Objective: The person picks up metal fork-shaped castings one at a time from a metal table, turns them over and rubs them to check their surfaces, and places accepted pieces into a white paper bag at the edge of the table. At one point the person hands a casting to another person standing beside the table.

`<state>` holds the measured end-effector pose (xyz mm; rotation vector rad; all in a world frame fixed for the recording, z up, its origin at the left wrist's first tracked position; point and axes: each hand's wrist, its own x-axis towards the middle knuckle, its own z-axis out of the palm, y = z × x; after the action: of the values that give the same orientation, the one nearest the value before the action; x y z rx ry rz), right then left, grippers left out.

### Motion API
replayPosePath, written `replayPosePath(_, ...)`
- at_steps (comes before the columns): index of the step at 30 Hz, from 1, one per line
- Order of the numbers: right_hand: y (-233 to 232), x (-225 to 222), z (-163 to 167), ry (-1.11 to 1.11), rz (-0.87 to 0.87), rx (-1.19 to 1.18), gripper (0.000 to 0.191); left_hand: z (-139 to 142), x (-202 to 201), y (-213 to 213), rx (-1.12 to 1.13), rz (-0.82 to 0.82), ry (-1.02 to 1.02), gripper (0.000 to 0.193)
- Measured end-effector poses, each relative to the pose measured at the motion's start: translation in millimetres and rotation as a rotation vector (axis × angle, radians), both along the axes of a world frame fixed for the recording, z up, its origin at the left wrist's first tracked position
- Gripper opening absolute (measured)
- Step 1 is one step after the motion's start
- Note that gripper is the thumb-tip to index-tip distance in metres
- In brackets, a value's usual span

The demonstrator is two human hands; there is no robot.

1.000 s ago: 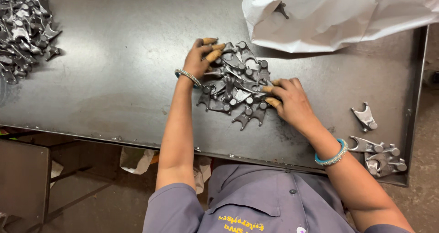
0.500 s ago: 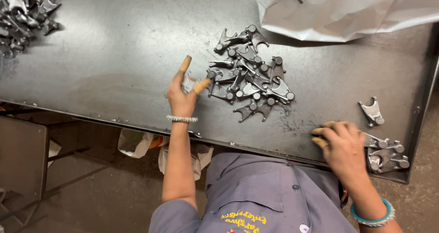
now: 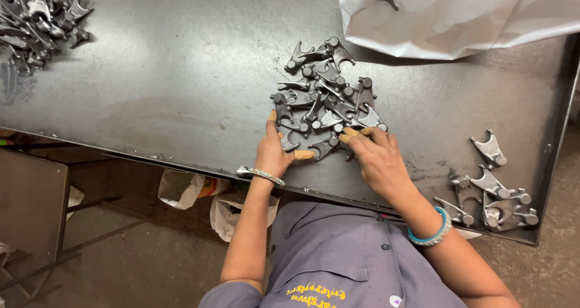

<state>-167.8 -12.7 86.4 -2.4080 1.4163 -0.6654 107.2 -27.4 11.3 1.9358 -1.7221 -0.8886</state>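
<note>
Both hands rest on the near side of the pile of forked metal parts [image 3: 326,99], close to the front edge of the table [image 3: 157,72]. The left hand [image 3: 273,151] lies flat with fingers apart, and the right hand [image 3: 374,157] has its fingertips together on one part. Wide bare table lies to the left.

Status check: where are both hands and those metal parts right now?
Left hand and right hand both on near edge of central pile of grey forked metal castings. Grip unclear. White plastic sack behind pile, apart.

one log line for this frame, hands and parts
left hand: on metal parts pile | right hand: touching pile edge | table: dark metal
</note>
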Motion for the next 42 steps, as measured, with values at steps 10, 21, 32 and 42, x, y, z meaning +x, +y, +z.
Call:
replayPosePath(10,27.5,-32.7,8.2,-0.022,-0.162,0.198,0.042,15.5,-32.4,-0.9,0.022,0.029,0.029,0.108)
replayPosePath(21,53.0,-43.5,-12.7,-0.197,-0.354,0.152,0.046,5.9,-78.7,-7.4,-0.005,0.031,0.059,0.093)
replayPosePath(32,71.1,-62.8,-10.2,-0.452,-0.553,0.306,0.053,56.2,-37.7,-7.8,-0.002,0.157,0.152,0.097)
replayPosePath(42,68.8,-95.7,-59.0,-1.755,-0.452,1.177,0.036,45.6,-63.7,8.9,0.238,0.261,1.148,0.045)
